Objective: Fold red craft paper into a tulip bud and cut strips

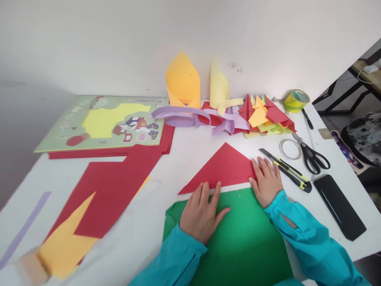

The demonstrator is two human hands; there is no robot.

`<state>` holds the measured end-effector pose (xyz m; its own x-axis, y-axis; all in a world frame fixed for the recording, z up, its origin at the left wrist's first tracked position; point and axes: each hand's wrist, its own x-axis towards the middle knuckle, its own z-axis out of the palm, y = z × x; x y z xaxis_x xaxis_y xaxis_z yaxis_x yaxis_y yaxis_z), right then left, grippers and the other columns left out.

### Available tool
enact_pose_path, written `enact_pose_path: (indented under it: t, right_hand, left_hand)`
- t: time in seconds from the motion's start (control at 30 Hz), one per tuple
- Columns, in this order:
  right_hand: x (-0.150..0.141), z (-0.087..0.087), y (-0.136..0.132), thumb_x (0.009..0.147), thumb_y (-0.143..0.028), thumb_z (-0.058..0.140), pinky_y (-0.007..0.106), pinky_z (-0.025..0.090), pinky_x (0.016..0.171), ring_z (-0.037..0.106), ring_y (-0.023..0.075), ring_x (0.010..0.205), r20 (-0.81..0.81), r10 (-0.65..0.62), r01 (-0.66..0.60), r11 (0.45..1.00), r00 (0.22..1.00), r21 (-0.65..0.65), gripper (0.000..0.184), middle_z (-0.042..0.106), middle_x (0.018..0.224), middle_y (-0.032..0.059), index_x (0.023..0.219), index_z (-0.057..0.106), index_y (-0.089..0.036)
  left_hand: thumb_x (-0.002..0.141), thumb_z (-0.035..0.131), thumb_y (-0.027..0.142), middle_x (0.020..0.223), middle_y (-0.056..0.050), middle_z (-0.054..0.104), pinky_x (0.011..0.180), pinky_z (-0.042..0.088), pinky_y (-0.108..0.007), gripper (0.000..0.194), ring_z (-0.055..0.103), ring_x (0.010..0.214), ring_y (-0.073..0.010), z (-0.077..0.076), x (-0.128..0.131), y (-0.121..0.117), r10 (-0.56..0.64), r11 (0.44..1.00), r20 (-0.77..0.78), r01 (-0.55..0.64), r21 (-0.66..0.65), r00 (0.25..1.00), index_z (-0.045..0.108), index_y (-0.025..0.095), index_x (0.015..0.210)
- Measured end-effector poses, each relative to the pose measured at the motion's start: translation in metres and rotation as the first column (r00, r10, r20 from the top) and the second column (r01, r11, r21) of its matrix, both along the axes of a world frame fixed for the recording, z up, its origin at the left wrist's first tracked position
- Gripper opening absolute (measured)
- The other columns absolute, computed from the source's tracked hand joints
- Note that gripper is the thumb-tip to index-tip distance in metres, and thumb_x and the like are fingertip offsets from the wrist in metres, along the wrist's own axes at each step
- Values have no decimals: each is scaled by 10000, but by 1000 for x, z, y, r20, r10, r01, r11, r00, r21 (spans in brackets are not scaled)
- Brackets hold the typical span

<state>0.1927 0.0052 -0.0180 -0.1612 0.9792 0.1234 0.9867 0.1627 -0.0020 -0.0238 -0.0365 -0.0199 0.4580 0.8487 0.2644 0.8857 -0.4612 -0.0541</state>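
A folded red sheet of paper (222, 165) lies on the table in front of me, roughly triangular with its point away from me. My left hand (201, 212) rests at its near edge, fingers spread and fingertips touching the paper. At the sheet's right corner is my right hand (266, 180), with its fingers stretched out on the paper and its thumb apart; that corner is covered by the hand. Beneath both forearms a green sheet (238, 234) reaches toward me, its far left corner crumpled.
Right: a utility knife (287, 170), scissors (311, 155), clear tape roll (291, 149), black case (339, 206), yellow-green tape (297, 100). Behind: folded paper pieces (258, 113), orange paper (183, 81). Left: green pad (68, 123), red sheets (104, 194), orange paper (65, 246) beside a blurred shape.
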Motion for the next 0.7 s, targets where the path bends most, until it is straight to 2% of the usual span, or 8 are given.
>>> enact_pose_path:
  t: [0.13,0.27,0.37,0.47,0.53,0.6,0.7]
  right_hand:
    - [11,-5,-7,888,-436,344,449,221,1061,337,267,1284,-57,-58,62,996,997,61,625,417,1373,170,1378,290,-52]
    - [22,-11,-12,865,-497,377,468,261,1037,398,288,1237,-115,-109,123,984,987,127,682,458,1324,194,1377,285,-56]
    - [26,-9,-15,835,-524,427,471,290,1019,440,301,1192,-146,-93,120,974,985,190,707,505,1268,205,1342,346,-38]
    - [19,0,-20,845,-444,464,528,210,1045,389,318,1237,-109,-12,37,972,994,233,579,525,1271,160,1314,420,-108]
    - [9,6,-25,854,-399,471,538,159,1065,345,306,1274,-86,96,-76,975,992,210,525,514,1300,129,1313,434,-149]
    - [-3,9,-31,860,-386,465,488,205,1069,349,278,1277,-84,221,-206,965,972,161,517,514,1305,124,1312,439,-136]
    - [-15,8,-38,867,-411,453,409,317,1022,379,262,1255,-93,233,-222,968,968,119,536,513,1305,144,1289,462,-82]
  left_hand:
    - [811,489,507,1087,-275,565,811,459,-426,600,553,1009,-362,3,-2,3,-17,999,1,17,33,1000,555,68,1215]
    - [820,486,488,1093,-268,558,800,460,-420,579,545,1010,-356,-1,-4,2,-29,999,-2,29,43,1000,553,73,1218]
    - [820,489,480,1098,-266,553,795,465,-415,580,546,1006,-353,0,-4,3,-43,998,-25,44,48,999,545,68,1224]
    - [817,498,472,1078,-264,559,776,477,-412,566,557,986,-351,2,-3,4,-48,996,-36,50,71,998,565,62,1202]
    - [814,506,465,1068,-264,563,761,484,-413,557,562,976,-354,3,-3,4,-47,995,-41,51,84,998,574,61,1191]
    - [812,512,461,1066,-265,564,753,488,-411,554,566,972,-355,3,-3,4,-53,994,-50,57,90,997,575,61,1189]
    - [810,515,463,1065,-269,563,752,490,-408,554,571,967,-352,2,-3,5,-52,993,-56,58,99,997,579,58,1182]
